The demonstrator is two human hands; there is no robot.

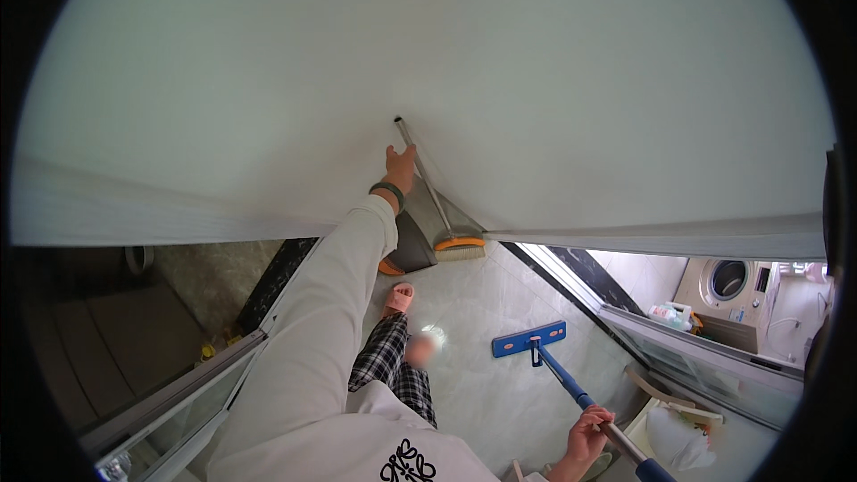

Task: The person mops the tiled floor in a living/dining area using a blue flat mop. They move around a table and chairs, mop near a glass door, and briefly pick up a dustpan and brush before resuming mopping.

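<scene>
My left hand reaches into a white wall corner with thumb and fingers apart. Its thumb side overlaps the upper metal handle of a broom; firm contact is unclear. The broom leans in the corner, its orange head and pale bristles down on the tiles. Beside it stands a grey dustpan with an orange edge, partly hidden by my left sleeve. At lower right, my right hand grips the pole of a flat mop. The mop's blue plate rests on the floor, and its pole slants towards me.
White walls meet ahead of me. A glass sliding door is on the right, with a washing machine and a bottle beyond. A chair near my right hand bears a white plastic bag. Dark panels lie left.
</scene>
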